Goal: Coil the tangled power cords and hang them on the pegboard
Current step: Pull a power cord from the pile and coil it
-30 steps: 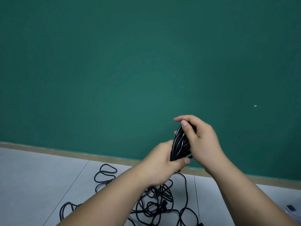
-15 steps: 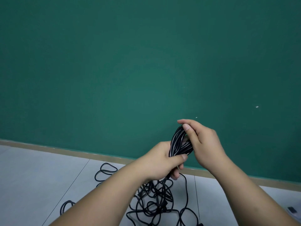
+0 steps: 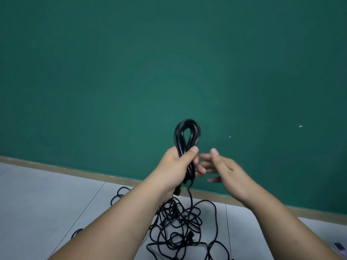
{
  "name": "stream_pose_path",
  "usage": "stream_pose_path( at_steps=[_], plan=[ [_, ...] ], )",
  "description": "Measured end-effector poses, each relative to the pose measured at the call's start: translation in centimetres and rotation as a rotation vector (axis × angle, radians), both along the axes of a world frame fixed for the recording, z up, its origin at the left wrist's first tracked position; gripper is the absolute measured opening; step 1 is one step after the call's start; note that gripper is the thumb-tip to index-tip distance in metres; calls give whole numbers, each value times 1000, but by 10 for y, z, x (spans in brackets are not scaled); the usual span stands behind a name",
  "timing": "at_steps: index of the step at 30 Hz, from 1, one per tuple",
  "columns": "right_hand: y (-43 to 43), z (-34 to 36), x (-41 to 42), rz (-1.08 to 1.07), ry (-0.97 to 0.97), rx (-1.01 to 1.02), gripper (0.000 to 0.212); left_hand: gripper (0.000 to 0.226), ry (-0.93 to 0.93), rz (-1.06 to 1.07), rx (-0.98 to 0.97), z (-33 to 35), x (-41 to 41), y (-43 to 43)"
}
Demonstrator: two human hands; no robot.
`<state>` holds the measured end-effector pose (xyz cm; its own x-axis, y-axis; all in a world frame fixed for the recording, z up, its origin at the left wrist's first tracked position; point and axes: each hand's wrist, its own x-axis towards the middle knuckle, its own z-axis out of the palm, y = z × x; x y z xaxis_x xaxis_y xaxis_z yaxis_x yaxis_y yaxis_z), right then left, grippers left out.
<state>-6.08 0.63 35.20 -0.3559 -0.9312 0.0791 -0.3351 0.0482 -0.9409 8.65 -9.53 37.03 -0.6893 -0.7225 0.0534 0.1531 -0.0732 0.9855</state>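
While the person stands facing a plain green wall point(image 3: 131, 72), the left hand point(image 3: 175, 167) grips a coiled cord point(image 3: 187, 132) in a closed fist, with the thumb laid across the front of the black strands and the fingers wrapped round behind. One end of the coil stands above the fist as a narrow upright loop, slightly blurred, held out in front of the wall about mid-scene. Just to its right, the right hand point(image 3: 227, 168) is spread and holds nothing, its fingers loosely fanned toward the coil. Its fingertips lie close beside the left hand's fingers, but the blur keeps me from telling whether they touch the cord. From the bottom of the left fist a single black strand drops to the floor point(image 3: 47, 196), where it joins a tangle of cords point(image 3: 180, 224) lying in loose loops on the pale grey tiles, below both forearms. A tan skirting strip point(image 3: 56, 167) runs along the foot of the wall beyond the tangle. Two small white specks point(image 3: 300, 126) mark the wall right of the hands. A small dark object point(image 3: 339, 245) sits at the near right edge of the floor, too cropped to identify.
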Motion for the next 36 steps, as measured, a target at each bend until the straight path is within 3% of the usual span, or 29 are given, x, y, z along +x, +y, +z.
stream_pose_path(
  at_steps=[4,8,12,16,17,20,22,27,30,34,36],
  plan=[
    [-3,-9,17,159,-63,160,66,18,227,150,155,12,2,-10],
    [-6,-11,28,246,2,114,33,11,410,320,248,23,9,-27],
    [-12,-4,35,263,-135,-10,13,13,384,504,182,25,20,-42],
    [-6,30,29,218,-341,-126,19,16,423,537,194,35,27,-49],
    [-3,34,24,215,-311,-118,19,16,430,543,179,38,28,-50],
    [2,25,10,122,223,-16,8,18,391,587,97,37,31,-55],
    [1,15,2,-29,419,-19,9,21,293,608,52,32,31,-58],
    [8,32,7,-221,477,-383,11,21,-18,511,-98,18,25,-54],
    [10,37,11,-304,562,-445,14,28,-189,362,-296,11,19,-44],
    [9,35,11,-400,598,-421,18,78,-274,243,-357,7,11,-23],
    [9,38,12,-414,600,-434,21,91,-282,190,-324,8,6,-13]
  ],
)
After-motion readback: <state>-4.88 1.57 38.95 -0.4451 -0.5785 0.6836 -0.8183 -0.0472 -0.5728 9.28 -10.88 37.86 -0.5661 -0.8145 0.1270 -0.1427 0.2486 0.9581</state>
